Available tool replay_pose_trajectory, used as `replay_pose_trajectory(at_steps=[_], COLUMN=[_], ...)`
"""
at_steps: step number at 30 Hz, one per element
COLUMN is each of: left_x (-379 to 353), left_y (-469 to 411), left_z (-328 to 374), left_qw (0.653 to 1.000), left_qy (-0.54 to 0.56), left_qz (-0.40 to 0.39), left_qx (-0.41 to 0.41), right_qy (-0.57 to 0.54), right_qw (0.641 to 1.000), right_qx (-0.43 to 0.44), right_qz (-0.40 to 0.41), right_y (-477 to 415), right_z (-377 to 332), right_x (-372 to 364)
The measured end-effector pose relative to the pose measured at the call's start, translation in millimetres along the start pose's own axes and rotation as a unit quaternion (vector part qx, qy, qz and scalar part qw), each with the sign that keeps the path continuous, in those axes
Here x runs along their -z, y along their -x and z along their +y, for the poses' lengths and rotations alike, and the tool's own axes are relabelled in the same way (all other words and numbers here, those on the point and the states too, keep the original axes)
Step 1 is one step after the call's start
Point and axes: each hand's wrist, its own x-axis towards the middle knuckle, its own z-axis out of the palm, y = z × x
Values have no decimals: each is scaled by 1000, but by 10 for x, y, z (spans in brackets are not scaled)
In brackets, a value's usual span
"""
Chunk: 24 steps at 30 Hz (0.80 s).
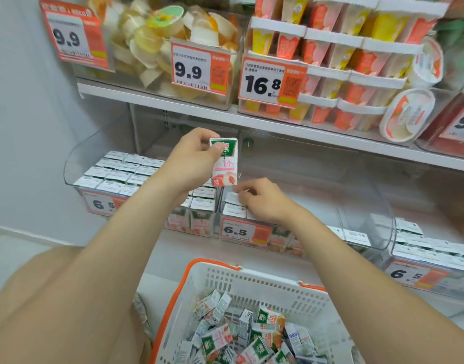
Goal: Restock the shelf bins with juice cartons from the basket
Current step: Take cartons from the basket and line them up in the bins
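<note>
I'm watching left hand gripping juice carton; right hand fumbling in middle bin, grip unclear. Next, I reckon: slotting carton there.

A white shelf runs across the top. On its left side sits a pile of little jelly cups, yellow and white. Two red price tags there, one at the far left and one in front of the pile, say 9.9. The next tag says 16.8. Behind it, cups with white lids stand in stacks, orange and yellow. Round tubs lie on their sides at the right. Lower down, a red tag says 6.5. The wall at the left is pale grey.
</note>
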Motion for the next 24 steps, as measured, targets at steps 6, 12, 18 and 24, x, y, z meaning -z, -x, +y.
replay_pose_trajectory(at_steps=[6,12,18,24], left_x=[101,282,615,1238], left_y=[41,118,133,-31], left_z=[-29,-68,-30,-226], left_qw=[1000,1000,998,989], left_qy=[-9,0,-33,-136], left_qz=[-9,15,-47,-56], left_qx=[-6,4,-40,-7], right_qy=[94,46,-87,-8], right_qw=[992,992,972,978], right_qx=[-4,20,167,173], right_qz=[-83,114,138,116], right_y=[-81,27,223,-196], right_z=[21,-146,-1014,-1418], right_x=[6,26,107,-148])
